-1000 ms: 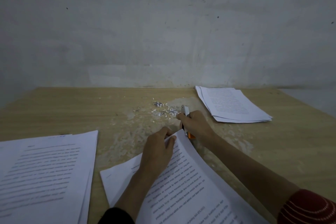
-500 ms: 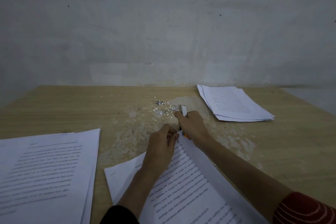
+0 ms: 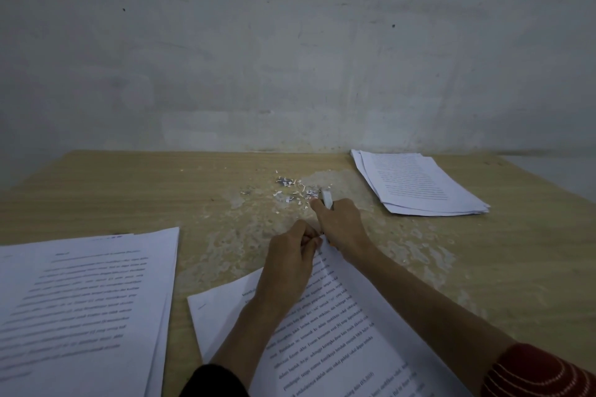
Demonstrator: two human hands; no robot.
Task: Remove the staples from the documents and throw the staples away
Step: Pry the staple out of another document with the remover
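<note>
Pinching the top corner of the document (image 3: 338, 325) between thumb and curled fingers, the left grip (image 3: 288, 256) holds it down on the counter (image 3: 129, 193), right in front of the person; the right grip (image 3: 343, 224) sits just beyond, close against the left, fingers wrapped round a small white tool (image 3: 327, 198) whose tip pokes out toward the wall; I take it for a staple remover, though most of it is hidden in the fist. The staple itself I cannot see; the two grips cover that corner.

From where I stand, the step is prising the staple out, and the care lies in the left grip: pin the paper as near the staple as possible, so the pull goes into the wire and not the sheets. The tool should slide flat under the staple's crown and lever up slowly; a sharp yank would likely tear the corner, and the white shreds in the heap of staples and paper scraps (image 3: 292, 192) just left of the tool's tip suggest that happens easily.

Once free, the staple probably belongs on that heap, which sits near enough for a short flick; no bin is in view. One paper stack (image 3: 419, 184) lies at the far right, another stack (image 3: 80, 300) at the near left, both well apart from the work.
</note>
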